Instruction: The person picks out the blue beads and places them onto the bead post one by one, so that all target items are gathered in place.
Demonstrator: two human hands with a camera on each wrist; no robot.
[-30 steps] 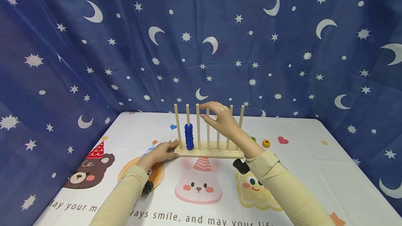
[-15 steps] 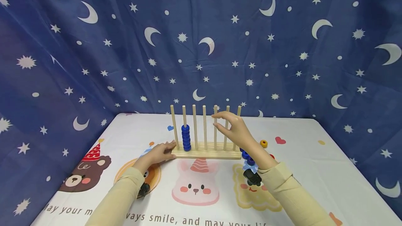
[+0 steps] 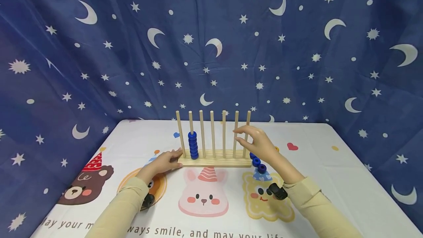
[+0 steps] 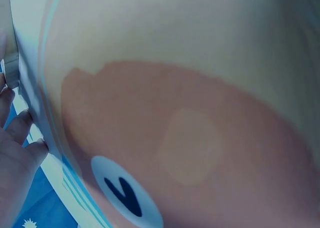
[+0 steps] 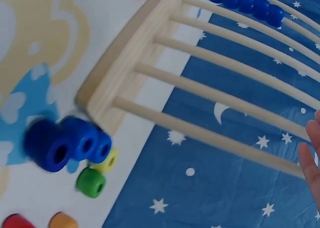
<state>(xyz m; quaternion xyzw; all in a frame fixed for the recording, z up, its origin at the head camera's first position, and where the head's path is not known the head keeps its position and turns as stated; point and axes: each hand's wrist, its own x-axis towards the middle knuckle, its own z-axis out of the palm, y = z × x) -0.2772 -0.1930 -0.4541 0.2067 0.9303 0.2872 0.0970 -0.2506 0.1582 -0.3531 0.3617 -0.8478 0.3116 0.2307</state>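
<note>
A wooden bead rack (image 3: 214, 159) with several upright pegs stands on the table. Blue beads (image 3: 193, 145) are stacked on its second peg from the left; the other pegs are bare. My left hand (image 3: 162, 163) holds the left end of the base, thumb at the front and fingers behind. In the left wrist view only part of the left hand (image 4: 17, 148) shows, beside the wood. My right hand (image 3: 259, 142) is raised before the two rightmost pegs, thumb and index finger apart with nothing between them. Its fingertips (image 5: 312, 138) appear at the right wrist view's edge.
Three loose blue beads (image 5: 80, 138) lie by the rack's right end. Near them are a green bead (image 5: 91, 183), a yellow bead (image 5: 107, 160), a red bead (image 5: 17, 222) and an orange bead (image 5: 63, 221). A starry blue curtain (image 3: 231, 94) hangs behind the table.
My right hand has moved right and down, from the third peg to the rightmost pegs, fingers still apart. The left hand stays at the base's end. The view has shifted slightly.
</note>
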